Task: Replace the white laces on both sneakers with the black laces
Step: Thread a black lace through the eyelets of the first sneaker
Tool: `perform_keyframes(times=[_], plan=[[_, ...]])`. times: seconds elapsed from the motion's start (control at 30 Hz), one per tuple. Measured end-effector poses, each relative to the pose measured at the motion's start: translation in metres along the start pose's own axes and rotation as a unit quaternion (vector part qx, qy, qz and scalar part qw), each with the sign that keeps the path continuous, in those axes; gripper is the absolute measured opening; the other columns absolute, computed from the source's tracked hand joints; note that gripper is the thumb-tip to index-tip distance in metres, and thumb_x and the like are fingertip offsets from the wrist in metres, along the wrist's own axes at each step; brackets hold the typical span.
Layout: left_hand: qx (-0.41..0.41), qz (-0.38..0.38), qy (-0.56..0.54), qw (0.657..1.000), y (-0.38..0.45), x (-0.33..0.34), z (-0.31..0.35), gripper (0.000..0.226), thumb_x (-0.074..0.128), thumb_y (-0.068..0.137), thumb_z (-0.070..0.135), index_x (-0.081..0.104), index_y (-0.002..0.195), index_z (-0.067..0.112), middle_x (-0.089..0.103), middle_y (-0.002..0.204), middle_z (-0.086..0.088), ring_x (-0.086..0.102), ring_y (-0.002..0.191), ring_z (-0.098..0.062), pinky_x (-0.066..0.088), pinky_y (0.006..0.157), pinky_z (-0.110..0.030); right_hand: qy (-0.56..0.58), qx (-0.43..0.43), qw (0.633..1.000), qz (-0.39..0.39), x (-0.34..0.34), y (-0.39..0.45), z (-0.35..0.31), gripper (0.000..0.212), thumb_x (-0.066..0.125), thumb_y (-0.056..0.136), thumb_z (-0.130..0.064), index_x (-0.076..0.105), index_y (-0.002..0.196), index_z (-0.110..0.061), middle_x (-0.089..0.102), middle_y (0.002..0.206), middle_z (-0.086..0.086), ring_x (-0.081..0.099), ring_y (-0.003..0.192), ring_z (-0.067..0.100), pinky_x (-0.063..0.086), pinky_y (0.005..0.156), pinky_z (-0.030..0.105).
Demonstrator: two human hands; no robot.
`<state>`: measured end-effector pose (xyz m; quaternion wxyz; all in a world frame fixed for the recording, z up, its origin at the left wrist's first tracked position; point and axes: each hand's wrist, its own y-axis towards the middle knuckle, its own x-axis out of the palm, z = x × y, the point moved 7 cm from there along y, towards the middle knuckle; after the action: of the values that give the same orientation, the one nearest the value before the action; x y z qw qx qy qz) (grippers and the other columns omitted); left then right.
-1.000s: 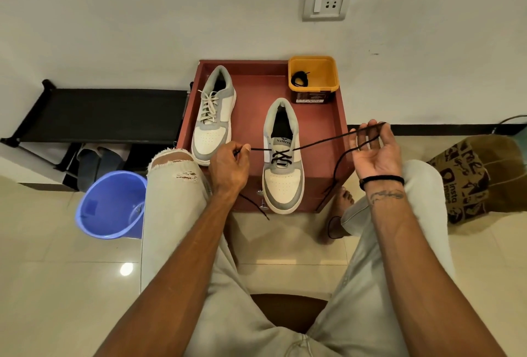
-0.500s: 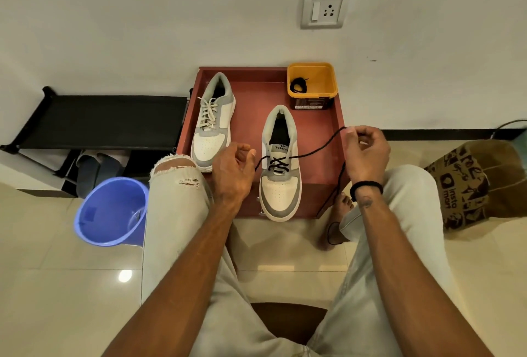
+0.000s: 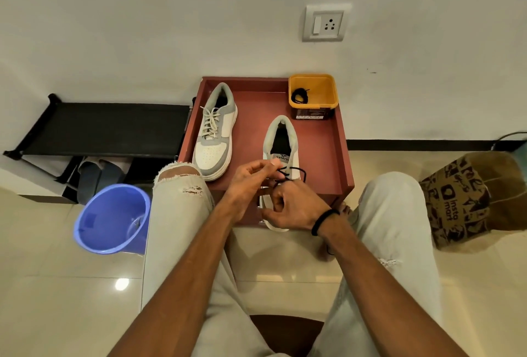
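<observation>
Lying between both grips: black lace (image 3: 293, 170).

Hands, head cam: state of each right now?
Left hand: fingers curled, pinching the black lace over the right sneaker.
Right hand: fingers curled, gripping the same black lace.

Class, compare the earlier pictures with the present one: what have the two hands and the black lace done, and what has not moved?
Both hands have come in from wide apart: the right hand and left hand now meet over the near sneaker, keeping their grip on the black lace, which has gone from taut to a short loop. Unchanged: the white-laced sneaker, the spare lace in the yellow tub.
</observation>
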<state>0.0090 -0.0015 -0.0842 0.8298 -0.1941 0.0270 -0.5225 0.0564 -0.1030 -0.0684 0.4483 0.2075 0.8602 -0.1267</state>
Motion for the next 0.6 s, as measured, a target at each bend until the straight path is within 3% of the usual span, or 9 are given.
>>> perform_keyframes(times=[0.07, 0.13, 0.23, 0.3, 0.47, 0.6], plan=[[0.001, -0.019, -0.083, 0.996, 0.002, -0.005, 0.002, 0.043, 0.075, 0.092, 0.034, 0.07, 0.123, 0.005, 0.075, 0.101, -0.009, 0.067, 0.083, -0.016, 0.057, 0.081, -0.031, 0.0, 0.007, 1.0, -0.015, 0.003, -0.001, 0.006, 0.046, 0.073, 0.08, -0.052, 0.053, 0.055, -0.018, 0.052, 0.052, -0.009, 0.05, 0.049, 0.008, 0.052, 0.055, 0.036], [-0.021, -0.01, -0.097, 0.995, 0.004, -0.01, -0.001, 0.044, 0.077, 0.09, 0.03, 0.068, 0.125, 0.004, 0.075, 0.103, -0.011, 0.069, 0.084, -0.016, 0.059, 0.08, -0.031, 0.011, 0.015, 1.0, -0.014, 0.002, -0.003, 0.01, 0.049, 0.072, 0.08, -0.055, 0.051, 0.054, -0.018, 0.052, 0.05, -0.008, 0.049, 0.046, 0.008, 0.049, 0.052, 0.034], [-0.051, 0.031, 0.115, 0.992, 0.0, -0.012, -0.01, 0.034, 0.075, 0.091, 0.04, 0.077, 0.106, 0.01, 0.078, 0.092, -0.007, 0.07, 0.076, -0.015, 0.058, 0.069, -0.025, 0.029, 0.024, 0.999, -0.01, 0.0, -0.004, 0.012, 0.042, 0.072, 0.08, -0.048, 0.051, 0.056, -0.021, 0.053, 0.05, -0.009, 0.051, 0.047, 0.008, 0.048, 0.051, 0.031], [-0.071, 0.005, 0.194, 0.978, -0.001, -0.004, -0.019, 0.035, 0.069, 0.095, 0.047, 0.079, 0.094, 0.013, 0.078, 0.083, -0.003, 0.07, 0.07, -0.01, 0.055, 0.063, -0.021, 0.024, 0.024, 0.999, -0.001, 0.0, -0.003, 0.012, 0.039, 0.07, 0.079, -0.046, 0.051, 0.056, -0.022, 0.053, 0.05, -0.009, 0.052, 0.048, 0.009, 0.051, 0.053, 0.035], [-0.051, 0.016, 0.098, 0.994, 0.002, -0.01, -0.015, 0.02, 0.076, 0.093, 0.019, 0.078, 0.111, 0.012, 0.079, 0.095, -0.008, 0.07, 0.077, -0.011, 0.054, 0.063, -0.019, 0.061, 0.044, 0.997, 0.028, -0.002, -0.004, 0.011, 0.046, 0.075, 0.081, -0.043, 0.05, 0.052, -0.017, 0.054, 0.048, -0.004, 0.051, 0.046, 0.013, 0.048, 0.05, 0.034], [-0.018, 0.027, 0.008, 0.999, 0.003, -0.012, -0.006, 0.025, 0.075, 0.092, 0.012, 0.075, 0.117, 0.01, 0.079, 0.105, -0.011, 0.073, 0.092, -0.019, 0.058, 0.081, -0.028, 0.261, 0.118, 0.954, 0.087, -0.012, -0.003, 0.022, 0.03, 0.077, 0.087, -0.043, 0.072, 0.077, -0.015, 0.073, 0.074, -0.002, 0.071, 0.069, 0.014, 0.06, 0.067, 0.032]])
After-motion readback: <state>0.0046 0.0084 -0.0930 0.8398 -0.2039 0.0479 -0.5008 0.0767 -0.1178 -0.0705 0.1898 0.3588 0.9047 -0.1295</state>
